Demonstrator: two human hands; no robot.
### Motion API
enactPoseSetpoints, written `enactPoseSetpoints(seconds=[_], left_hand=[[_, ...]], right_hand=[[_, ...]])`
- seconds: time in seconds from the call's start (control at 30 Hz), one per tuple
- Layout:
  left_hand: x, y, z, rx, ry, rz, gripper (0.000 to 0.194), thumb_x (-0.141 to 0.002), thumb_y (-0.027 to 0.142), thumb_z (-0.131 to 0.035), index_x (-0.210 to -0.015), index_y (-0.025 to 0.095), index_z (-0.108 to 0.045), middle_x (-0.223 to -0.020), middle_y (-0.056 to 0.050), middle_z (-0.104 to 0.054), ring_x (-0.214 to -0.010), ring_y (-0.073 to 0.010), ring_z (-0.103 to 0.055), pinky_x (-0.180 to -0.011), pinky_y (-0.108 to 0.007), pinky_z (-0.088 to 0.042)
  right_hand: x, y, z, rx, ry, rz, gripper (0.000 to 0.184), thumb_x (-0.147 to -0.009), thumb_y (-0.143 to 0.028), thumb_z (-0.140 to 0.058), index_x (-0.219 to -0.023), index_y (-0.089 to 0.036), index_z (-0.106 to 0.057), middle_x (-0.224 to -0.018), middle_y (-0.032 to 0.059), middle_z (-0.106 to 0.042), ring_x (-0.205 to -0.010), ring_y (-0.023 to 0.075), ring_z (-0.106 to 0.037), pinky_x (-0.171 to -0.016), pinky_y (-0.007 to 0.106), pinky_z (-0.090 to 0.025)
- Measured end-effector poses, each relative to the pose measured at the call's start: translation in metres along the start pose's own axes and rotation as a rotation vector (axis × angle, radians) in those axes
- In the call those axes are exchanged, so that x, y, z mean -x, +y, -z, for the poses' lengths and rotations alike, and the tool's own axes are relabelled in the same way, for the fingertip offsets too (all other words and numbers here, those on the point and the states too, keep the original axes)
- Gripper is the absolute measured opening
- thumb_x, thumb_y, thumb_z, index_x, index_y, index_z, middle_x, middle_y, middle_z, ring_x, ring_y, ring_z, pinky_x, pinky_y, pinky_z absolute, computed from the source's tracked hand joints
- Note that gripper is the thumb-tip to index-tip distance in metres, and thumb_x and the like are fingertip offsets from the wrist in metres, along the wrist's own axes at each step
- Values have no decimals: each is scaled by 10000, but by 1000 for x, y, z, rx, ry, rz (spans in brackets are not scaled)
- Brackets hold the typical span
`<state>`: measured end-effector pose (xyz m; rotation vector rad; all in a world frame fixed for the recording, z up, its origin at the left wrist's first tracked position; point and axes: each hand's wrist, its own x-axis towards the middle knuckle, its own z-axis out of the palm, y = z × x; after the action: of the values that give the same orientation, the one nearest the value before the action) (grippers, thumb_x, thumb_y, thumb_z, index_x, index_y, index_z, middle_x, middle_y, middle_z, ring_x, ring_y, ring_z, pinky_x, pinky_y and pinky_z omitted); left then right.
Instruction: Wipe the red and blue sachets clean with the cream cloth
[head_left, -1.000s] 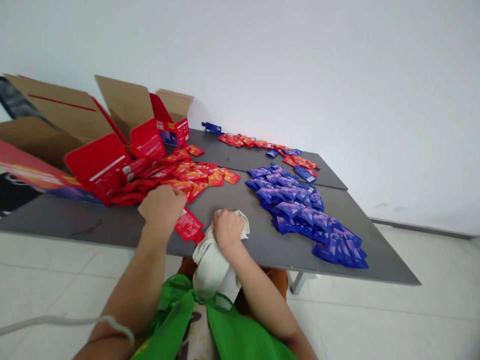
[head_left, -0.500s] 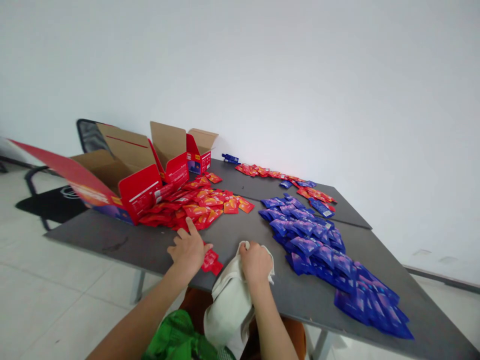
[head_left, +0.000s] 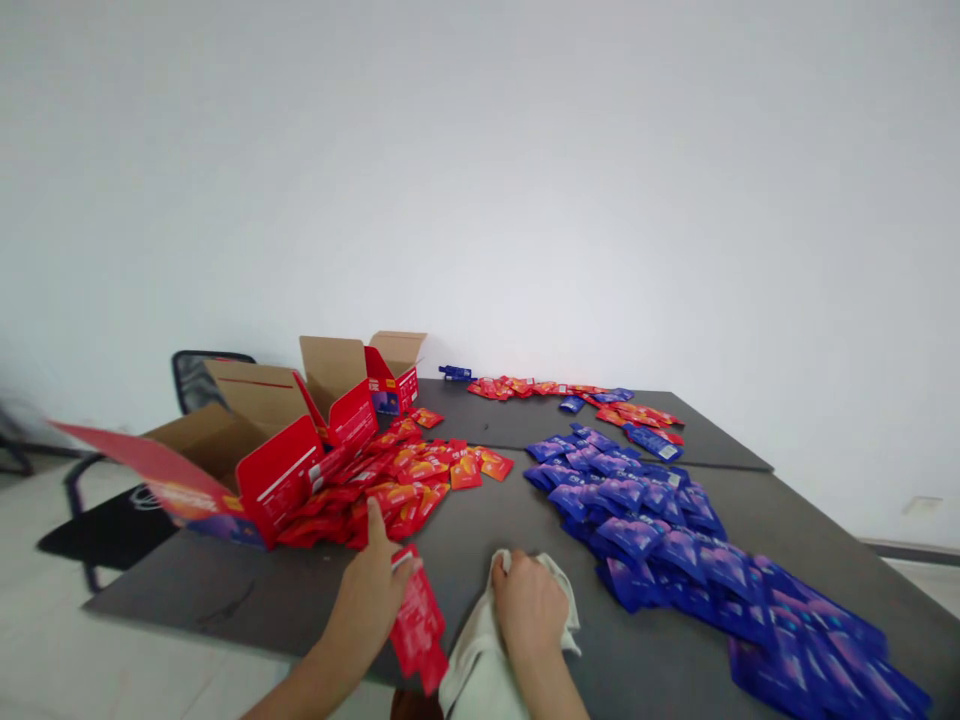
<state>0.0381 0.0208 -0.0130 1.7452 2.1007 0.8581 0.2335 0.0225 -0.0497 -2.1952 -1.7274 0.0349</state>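
My left hand (head_left: 369,592) grips a small bunch of red sachets (head_left: 417,626) lifted off the grey table (head_left: 195,590) near its front edge. Just ahead of it lies a spread heap of red sachets (head_left: 405,480). My right hand (head_left: 529,605) is closed on the rim of a white cloth bag (head_left: 480,672) that hangs over the table's front edge. A long heap of blue sachets (head_left: 675,545) runs to the right of that hand.
Two open red cardboard boxes (head_left: 247,450) stand at the left, a smaller one (head_left: 394,372) behind them. A mixed row of red and blue sachets (head_left: 600,400) lies along the far edge by the white wall. A black chair (head_left: 127,500) stands left of the table.
The camera has tilted up, so more wall shows. My left hand has lifted the red sachets off the table and drawn them toward the bag. My right hand keeps its hold on the bag.
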Motion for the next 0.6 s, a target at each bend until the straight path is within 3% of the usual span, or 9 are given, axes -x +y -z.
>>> enactPoseSetpoints(seconds=[0.13,0.17,0.2,0.3,0.37,0.47,0.53,0.6], left_hand=[[-45,24,40,82,493,-181,605,-827,352,-517,-1369,182,-309,-1026,-77,-671,-994,-220,-645,-864,-340,-481],[-63,26,48,97,598,-230,499,-836,369,-509,-1279,177,-387,-1080,-100,-655,-1055,-214,-624,-913,-340,-466],[-81,24,53,105,632,-277,415,-842,374,-501,-1197,171,-432,-1083,-112,-653,-1075,-205,-616,-941,-337,-454],[-128,5,58,109,511,-411,300,-832,341,-478,-1074,164,-460,-1023,-118,-670,-988,-177,-645,-924,-324,-469],[-143,-12,56,-15,376,-480,232,-825,313,-444,-1005,178,-499,-1045,-118,-670,-1006,-185,-631,-970,-363,-440],[-141,-37,50,-321,142,-582,183,-809,299,-423,-882,225,-575,-1014,-76,-685,-1037,-218,-602,-1080,-450,-317],[-135,-51,47,-460,2,-690,187,-806,311,-426,-813,254,-604,-945,-52,-690,-996,-221,-608,-1110,-440,-274],[-132,-57,45,-542,-83,-776,221,-816,318,-414,-778,262,-625,-908,-57,-686,-965,-224,-612,-1068,-403,-331]], right_hand=[[0,0,-1,-1,9,13,273,-932,-317,-474,-843,-175,-690,-785,121,-692,-730,253,-688,-593,293,-457],[0,-1,-1,-1,9,14,267,-930,-317,-479,-846,-175,-688,-788,119,-692,-733,253,-687,-598,294,-459],[1,-1,-1,-2,8,15,260,-927,-317,-485,-847,-174,-687,-791,119,-691,-738,254,-687,-603,295,-460],[1,-1,1,-9,-6,12,245,-919,-317,-505,-854,-165,-687,-799,127,-689,-745,251,-685,-613,290,-461],[2,-1,1,-22,-3,9,241,-919,-314,-506,-857,-168,-688,-803,123,-689,-743,251,-685,-613,293,-462],[3,1,1,-44,7,18,229,-914,-309,-512,-844,-184,-691,-796,103,-692,-720,254,-683,-605,303,-465],[3,1,0,-50,12,28,215,-903,-299,-526,-833,-187,-696,-788,99,-693,-708,251,-682,-601,299,-466],[3,0,0,-49,16,28,214,-897,-296,-533,-827,-183,-701,-782,101,-693,-705,248,-682,-599,292,-465]])
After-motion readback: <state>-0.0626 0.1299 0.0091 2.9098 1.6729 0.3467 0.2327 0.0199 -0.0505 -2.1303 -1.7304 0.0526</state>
